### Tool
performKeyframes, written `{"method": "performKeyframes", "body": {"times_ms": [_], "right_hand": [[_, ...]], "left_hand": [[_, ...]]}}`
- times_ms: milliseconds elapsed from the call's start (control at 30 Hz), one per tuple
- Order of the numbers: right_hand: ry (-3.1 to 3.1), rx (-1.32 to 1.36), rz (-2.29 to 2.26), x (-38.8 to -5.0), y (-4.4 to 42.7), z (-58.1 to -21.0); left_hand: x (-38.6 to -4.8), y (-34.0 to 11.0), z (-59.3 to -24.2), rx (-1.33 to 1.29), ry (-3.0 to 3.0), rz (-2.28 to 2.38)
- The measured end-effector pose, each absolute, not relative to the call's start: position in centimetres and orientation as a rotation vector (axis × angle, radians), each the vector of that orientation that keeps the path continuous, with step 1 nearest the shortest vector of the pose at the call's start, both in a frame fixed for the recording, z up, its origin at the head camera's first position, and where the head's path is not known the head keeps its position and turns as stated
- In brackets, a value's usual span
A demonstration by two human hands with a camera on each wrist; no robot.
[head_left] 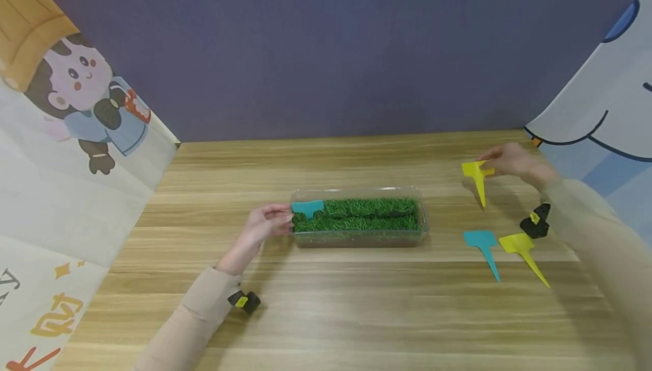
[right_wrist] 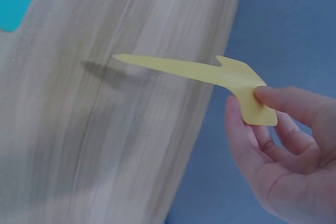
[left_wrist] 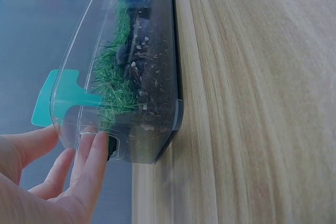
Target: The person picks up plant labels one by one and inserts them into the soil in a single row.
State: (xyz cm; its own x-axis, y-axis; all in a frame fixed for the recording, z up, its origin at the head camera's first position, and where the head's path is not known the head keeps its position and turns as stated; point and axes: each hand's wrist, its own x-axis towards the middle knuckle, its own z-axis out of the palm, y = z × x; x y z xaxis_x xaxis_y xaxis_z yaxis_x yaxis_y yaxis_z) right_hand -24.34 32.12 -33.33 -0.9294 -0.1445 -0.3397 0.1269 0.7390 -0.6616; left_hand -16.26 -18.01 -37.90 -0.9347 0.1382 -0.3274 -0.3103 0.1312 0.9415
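One yellow T-shaped plastic tag [head_left: 477,176] hangs above the tabletop [head_left: 356,303], its broad head pinched in my right hand [head_left: 513,162]; likely light, bendy, best held there. My left hand [head_left: 261,226], fingers loose, seems to touch the clear plastic grass-filled box [head_left: 356,240].

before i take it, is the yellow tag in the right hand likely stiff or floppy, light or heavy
The yellow tag is probably fairly stiff: its stem juts straight out unsupported from the right hand. It looks thin, so likely light.
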Motion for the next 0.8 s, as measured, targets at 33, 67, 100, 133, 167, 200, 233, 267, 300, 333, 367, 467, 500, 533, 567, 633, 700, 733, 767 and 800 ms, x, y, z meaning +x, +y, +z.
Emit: {"method": "performKeyframes", "body": {"times_ms": [33, 67, 100, 133, 167, 200, 233, 267, 300, 333, 367, 467, 500, 533, 567, 633, 700, 733, 767, 800], "right_hand": [[2.580, -0.015, -1.017, -24.3, 32.0, -33.2], [2.589, -0.021, -1.020, -24.3, 31.9, -33.1], [2.606, -0.026, -1.018, -24.2, 31.8, -33.0], [2.624, -0.032, -1.015, -24.2, 31.6, -32.9], [2.638, -0.039, -1.015, -24.2, 31.5, -32.8], [2.650, -0.044, -1.017, -24.1, 31.3, -32.7], [2.662, -0.054, -1.022, -24.1, 31.1, -32.6], [2.672, -0.058, -1.032, -24.1, 30.9, -32.4], [2.681, -0.058, -1.047, -24.1, 30.7, -32.3], [2.687, -0.063, -1.066, -24.1, 30.4, -32.2], [2.692, -0.065, -1.086, -24.1, 30.2, -32.0], [2.720, -0.076, -1.118, -23.9, 29.5, -31.5], [2.732, -0.081, -1.117, -23.8, 29.2, -31.3], [2.748, -0.086, -1.109, -23.7, 29.0, -31.1], [2.763, -0.087, -1.099, -23.7, 28.7, -31.0], [2.793, -0.094, -1.076, -23.5, 28.2, -30.8], [2.824, -0.106, -1.065, -23.4, 27.7, -30.6], [2.842, -0.114, -1.061, -23.4, 27.5, -30.5], [2.856, -0.124, -1.059, -23.3, 27.3, -30.4], [2.865, -0.132, -1.060, -23.2, 27.1, -30.3]], "left_hand": [[-16.3, -18.0, -37.9, -0.166, 2.080, 1.866], [-16.3, -18.0, -37.9, -0.170, 2.078, 1.867], [-16.3, -18.0, -37.9, -0.165, 2.078, 1.865], [-16.3, -18.0, -37.9, -0.159, 2.080, 1.862], [-16.3, -18.0, -37.9, -0.163, 2.079, 1.864], [-16.3, -18.0, -37.9, -0.168, 2.078, 1.864], [-16.3, -18.0, -37.9, -0.173, 2.076, 1.865], [-16.3, -18.0, -37.9, -0.171, 2.077, 1.862], [-16.3, -18.0, -37.9, -0.175, 2.076, 1.862], [-16.3, -18.0, -37.9, -0.178, 2.077, 1.862], [-16.3, -18.0, -37.9, -0.187, 2.075, 1.864], [-16.3, -18.0, -37.9, -0.186, 2.078, 1.864], [-16.3, -18.0, -37.9, -0.193, 2.076, 1.866], [-16.3, -18.0, -37.9, -0.188, 2.077, 1.865], [-16.3, -18.0, -37.9, -0.191, 2.076, 1.865], [-16.3, -18.0, -37.9, -0.191, 2.077, 1.863], [-16.3, -18.0, -37.8, -0.187, 2.077, 1.860], [-16.3, -18.0, -37.8, -0.182, 2.078, 1.859], [-16.3, -18.0, -37.8, -0.187, 2.078, 1.861], [-16.3, -18.0, -37.8, -0.189, 2.078, 1.859]]}}
